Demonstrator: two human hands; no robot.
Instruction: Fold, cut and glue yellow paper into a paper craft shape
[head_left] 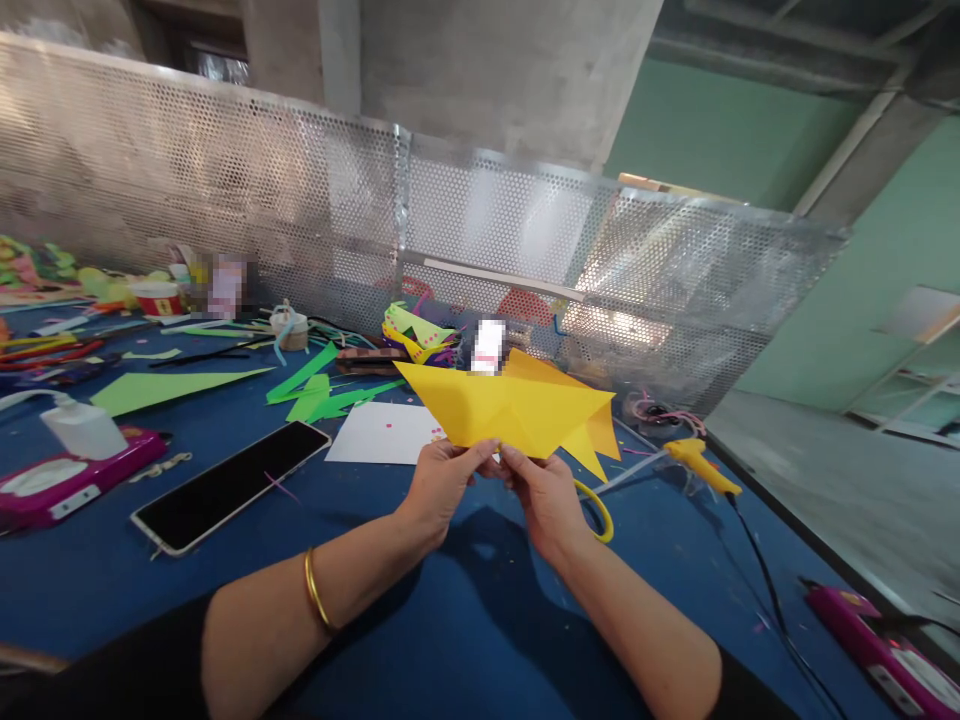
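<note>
A folded yellow paper with pointed tips is held up above the blue table. My left hand pinches its lower edge from the left. My right hand pinches the same edge just to the right, fingertips nearly touching the left ones. A gold bangle sits on my left wrist. Yellow-handled scissors lie on the table right behind my right hand, partly hidden by it.
A phone lies at left, a white sheet beyond it. Green paper scraps, a pink case with a white charger, a yellow glue gun with a black cord, and a perforated metal screen at the back.
</note>
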